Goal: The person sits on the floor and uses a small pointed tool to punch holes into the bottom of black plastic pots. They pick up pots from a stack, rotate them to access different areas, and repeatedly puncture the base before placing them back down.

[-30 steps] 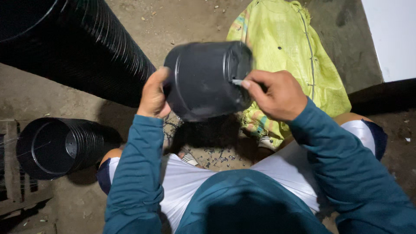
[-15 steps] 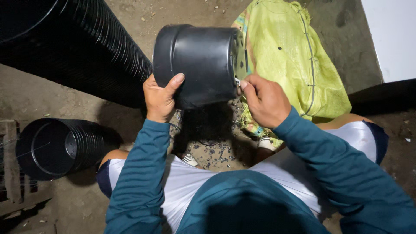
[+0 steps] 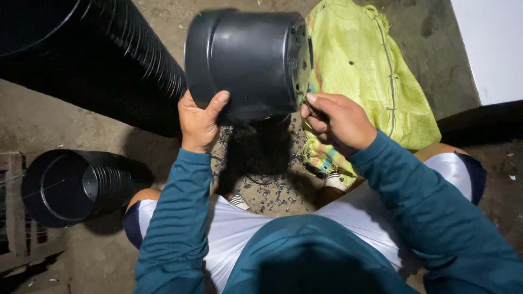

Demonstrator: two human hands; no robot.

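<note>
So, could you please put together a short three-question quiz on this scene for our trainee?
1. True or false: the left hand grips the black plastic pot on its side wall.
2. Where is the right hand? A) on the yellow-green woven sack B) at the pot's base, with something thin pinched in its fingers C) inside the stack of black pots
3. Fill in: small dark scraps lie on the ____ between the person's knees.

Key: 1 true; 2 B; 3 ground.
</note>
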